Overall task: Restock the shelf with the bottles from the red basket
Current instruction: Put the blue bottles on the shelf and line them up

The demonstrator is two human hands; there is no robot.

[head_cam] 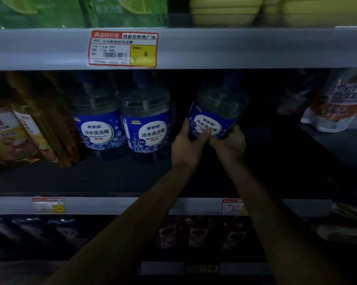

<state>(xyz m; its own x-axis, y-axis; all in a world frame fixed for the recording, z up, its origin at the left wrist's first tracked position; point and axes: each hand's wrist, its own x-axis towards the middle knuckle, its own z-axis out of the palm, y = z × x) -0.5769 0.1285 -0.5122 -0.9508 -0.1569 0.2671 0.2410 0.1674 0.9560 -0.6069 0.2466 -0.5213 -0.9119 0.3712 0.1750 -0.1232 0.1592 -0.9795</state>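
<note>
Step in hand: I judge it to be seating the held bottle (pixel 216 112) on the middle shelf (pixel 111 177), next to the two standing bottles (pixel 100 128) that carry the same blue label
Where the bottle is: under the upper shelf lip, right of the matching pair and apart from them, with its cap leaning to the right; it is too dark to tell whether its base touches the shelf
Left hand (pixel 186 140): curled round the lower left of the bottle, with one digit laid across the front of the label
Right hand (pixel 230 141): cupped round the lower right side – the far fingers are hidden behind the bottle, so I cannot tell how they lie
Doing it well: I'd bring the cap upright first, then lower the base flat and slide it left until it stands just beside the nearer blue bottle, label facing out like the others
Clearance: the cap sits close under the upper shelf edge that carries the price tag (pixel 123 48), so I'd straighten it low rather than lift
Risk: letting go while it leans – it could tip toward the white and orange pouch (pixel 338 103)
Red basket: not in view, so I can't judge how many bottles remain
</note>
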